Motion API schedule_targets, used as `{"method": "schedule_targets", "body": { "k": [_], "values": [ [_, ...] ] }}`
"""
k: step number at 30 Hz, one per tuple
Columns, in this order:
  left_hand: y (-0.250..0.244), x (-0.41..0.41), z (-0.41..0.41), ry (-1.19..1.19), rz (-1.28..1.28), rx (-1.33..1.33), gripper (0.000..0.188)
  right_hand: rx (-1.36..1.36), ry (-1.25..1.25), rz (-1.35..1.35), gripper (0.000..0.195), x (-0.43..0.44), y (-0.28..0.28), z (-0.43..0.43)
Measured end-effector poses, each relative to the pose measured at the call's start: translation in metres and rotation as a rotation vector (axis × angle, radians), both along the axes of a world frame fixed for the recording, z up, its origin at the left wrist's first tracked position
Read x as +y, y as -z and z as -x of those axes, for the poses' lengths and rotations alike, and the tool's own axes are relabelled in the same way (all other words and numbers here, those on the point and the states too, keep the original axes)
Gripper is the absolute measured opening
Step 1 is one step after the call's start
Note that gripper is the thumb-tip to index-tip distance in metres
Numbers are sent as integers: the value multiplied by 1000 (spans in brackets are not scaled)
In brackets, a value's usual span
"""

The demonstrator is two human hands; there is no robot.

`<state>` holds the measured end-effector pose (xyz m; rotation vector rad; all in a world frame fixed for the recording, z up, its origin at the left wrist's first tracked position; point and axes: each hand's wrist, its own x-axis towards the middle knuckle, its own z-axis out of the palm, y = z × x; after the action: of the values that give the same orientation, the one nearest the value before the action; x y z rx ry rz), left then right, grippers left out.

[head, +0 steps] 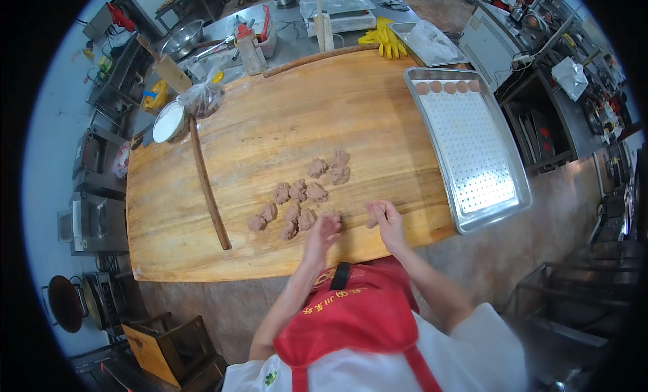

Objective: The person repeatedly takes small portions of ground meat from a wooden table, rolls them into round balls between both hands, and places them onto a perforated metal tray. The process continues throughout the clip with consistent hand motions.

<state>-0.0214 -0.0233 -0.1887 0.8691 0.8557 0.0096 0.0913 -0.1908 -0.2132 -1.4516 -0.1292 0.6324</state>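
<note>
My left hand [323,236] is at the near side of the wooden board [283,108], fingers loosely curved and thumb apart. A small brownish dough lump [334,214] shows just beyond its fingertips. To the right, my right hand [389,224] hovers over or rests on the board with thumb and fingers drawn together. A brownish patch shows at its fingertips, but I cannot tell whether it is dough or a finger. Several rough dough lumps [298,191] lie in loose clusters left of my hands, with a further group [339,175] beyond them.
A perforated-patterned metal tray [458,144] with several round dough pieces [449,88] along its far end lies on the right. A long wooden rolling pin [206,184] lies at left, near a bowl of white powder [169,122]. Yellow gloves [386,39] and a scale [338,12] are beyond.
</note>
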Motion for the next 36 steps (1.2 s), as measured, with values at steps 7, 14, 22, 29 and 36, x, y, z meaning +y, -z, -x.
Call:
{"method": "schedule_targets", "body": {
  "k": [7,14,22,29,36],
  "values": [
    [-45,-10,-32,-70,550,-359,55,-1041,-71,293,45,40,-107,23],
    [-108,-19,-28,-158,49,-509,48,-602,-222,-47,57,72,-133,18],
    [-123,-27,-12,-194,-98,-439,54,-791,-49,29,54,98,-132,40],
    [-89,-19,-27,-92,-616,-391,59,-281,-39,-105,49,98,-104,50],
    [-72,27,-24,33,-880,-369,55,142,125,-214,38,53,-24,30]
  ]
}}
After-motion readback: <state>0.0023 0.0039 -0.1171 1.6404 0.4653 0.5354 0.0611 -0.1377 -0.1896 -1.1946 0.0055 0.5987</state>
